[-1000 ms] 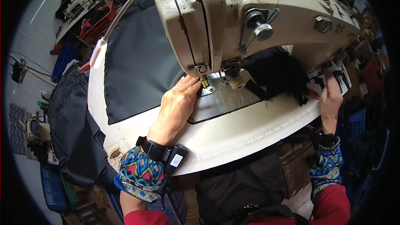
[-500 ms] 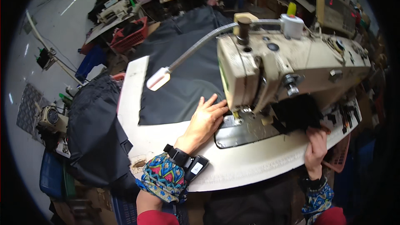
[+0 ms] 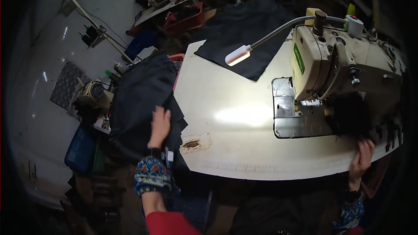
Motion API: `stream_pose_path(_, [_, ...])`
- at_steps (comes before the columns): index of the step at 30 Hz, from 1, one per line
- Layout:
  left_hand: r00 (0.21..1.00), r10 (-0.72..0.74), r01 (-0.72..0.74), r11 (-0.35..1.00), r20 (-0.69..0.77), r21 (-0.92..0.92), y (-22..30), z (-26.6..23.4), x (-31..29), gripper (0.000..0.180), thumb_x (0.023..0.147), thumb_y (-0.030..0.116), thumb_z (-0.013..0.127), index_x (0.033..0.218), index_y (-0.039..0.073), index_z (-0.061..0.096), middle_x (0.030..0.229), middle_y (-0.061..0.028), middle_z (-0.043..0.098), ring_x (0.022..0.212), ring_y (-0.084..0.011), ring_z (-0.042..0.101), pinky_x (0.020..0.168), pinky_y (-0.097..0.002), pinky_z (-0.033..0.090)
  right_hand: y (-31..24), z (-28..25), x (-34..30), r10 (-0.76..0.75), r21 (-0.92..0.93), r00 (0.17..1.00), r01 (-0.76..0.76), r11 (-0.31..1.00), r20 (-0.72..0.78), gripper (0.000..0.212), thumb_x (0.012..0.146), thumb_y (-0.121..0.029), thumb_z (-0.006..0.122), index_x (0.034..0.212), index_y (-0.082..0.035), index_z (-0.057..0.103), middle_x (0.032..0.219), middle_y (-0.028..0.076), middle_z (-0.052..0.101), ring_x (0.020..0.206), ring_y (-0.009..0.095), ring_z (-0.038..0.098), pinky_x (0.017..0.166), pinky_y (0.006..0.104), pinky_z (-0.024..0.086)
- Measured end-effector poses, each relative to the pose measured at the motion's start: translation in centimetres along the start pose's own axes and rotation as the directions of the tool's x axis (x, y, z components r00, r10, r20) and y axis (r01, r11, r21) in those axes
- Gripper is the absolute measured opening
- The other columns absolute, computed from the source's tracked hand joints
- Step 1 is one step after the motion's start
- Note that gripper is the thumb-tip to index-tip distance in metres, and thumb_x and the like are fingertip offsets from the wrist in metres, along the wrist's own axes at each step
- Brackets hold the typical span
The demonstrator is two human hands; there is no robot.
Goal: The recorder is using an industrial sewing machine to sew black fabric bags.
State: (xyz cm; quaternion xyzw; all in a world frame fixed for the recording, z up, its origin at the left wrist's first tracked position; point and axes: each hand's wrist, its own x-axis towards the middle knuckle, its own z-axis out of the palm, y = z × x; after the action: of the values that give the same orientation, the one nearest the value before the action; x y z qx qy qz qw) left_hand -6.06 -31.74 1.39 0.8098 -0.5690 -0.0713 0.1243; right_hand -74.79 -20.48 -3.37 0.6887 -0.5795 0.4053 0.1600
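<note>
The left hand (image 3: 160,126) is open over black cloth (image 3: 139,102); shadow obscures whether the right hand (image 3: 362,156) grips anything.

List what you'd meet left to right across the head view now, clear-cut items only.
Blue bin → left hand → hole in the tabletop → lamp head → metal plate → right hand.

The bare left hand (image 3: 160,126) lies over heaped, smooth black fabric (image 3: 135,100) at the white, curved worktop (image 3: 244,156)'s left edge; the bare right hand (image 3: 362,156) is at its front-right edge, beside bunched black cloth (image 3: 352,113)
</note>
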Motion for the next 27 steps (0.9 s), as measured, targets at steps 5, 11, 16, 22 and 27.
stream_pose_path(5, [0.948,0.318,-0.308,0.925,-0.007,0.222,8.5,4.0,-10.2,0.068,0.104,0.039,0.045,0.153,-0.006,0.030,0.162,-0.0243,0.028,0.151,-0.0402,0.025,0.119,-0.0622,0.021,-4.4,-1.3,1.3,-0.173,0.050,0.980,0.169,0.984,0.098,0.036,0.071,0.010,0.056,0.105,0.008,0.068,0.107,0.021,0.068,0.110,0.041,0.061,0.097,0.0494,0.048])
stream_pose_path(11, [0.777,0.553,-0.457,0.825,0.301,-0.333,19.5,3.4,-23.6,0.065,0.106,0.033,0.047,0.157,-0.002,0.026,0.166,-0.0233,0.018,0.156,-0.0348,0.014,0.123,-0.0541,0.013,-17.8,4.1,5.1,-0.684,0.565,0.612,0.424,0.707,0.396,0.049,0.092,-0.032,0.071,0.126,0.002,0.063,0.135,0.018,0.061,0.133,0.035,0.054,0.111,0.0478,0.042])
stream_pose_path(16, [0.957,0.256,-0.101,0.731,0.134,-0.674,15.6,-1.5,-14.9,0.028,0.101,0.021,0.061,0.113,0.000,0.073,0.124,-0.0147,0.071,0.114,-0.0224,0.066,0.098,-0.0337,0.050,-17.2,2.5,5.5,-0.713,0.519,0.528,0.492,0.699,0.460,0.069,0.085,-0.050,0.072,0.126,0.004,0.062,0.137,0.018,0.060,0.134,0.034,0.052,0.113,0.0478,0.040])
stream_pose_path(22, [0.733,0.204,-0.179,0.978,-0.649,0.105,1.7,3.4,-3.8,0.031,0.100,0.022,0.055,0.117,0.002,0.070,0.115,-0.0249,0.068,0.108,-0.0435,0.065,0.090,-0.0477,0.052,-14.7,0.7,4.0,-0.700,0.498,0.566,0.497,0.711,0.434,0.064,0.082,-0.050,0.075,0.120,0.001,0.065,0.130,0.017,0.063,0.121,0.034,0.060,0.106,0.0480,0.048])
stream_pose_path(27, [0.830,0.044,-0.205,0.951,-0.555,-0.231,5.3,-0.9,-5.1,0.027,0.099,0.022,0.059,0.103,-0.001,0.072,0.096,-0.0233,0.070,0.092,-0.0410,0.070,0.078,-0.0451,0.054,-16.1,0.5,5.0,-0.685,0.469,0.491,0.501,0.728,0.539,0.065,0.080,-0.041,0.077,0.131,-0.005,0.060,0.141,0.017,0.056,0.124,0.033,0.055,0.111,0.0492,0.041])
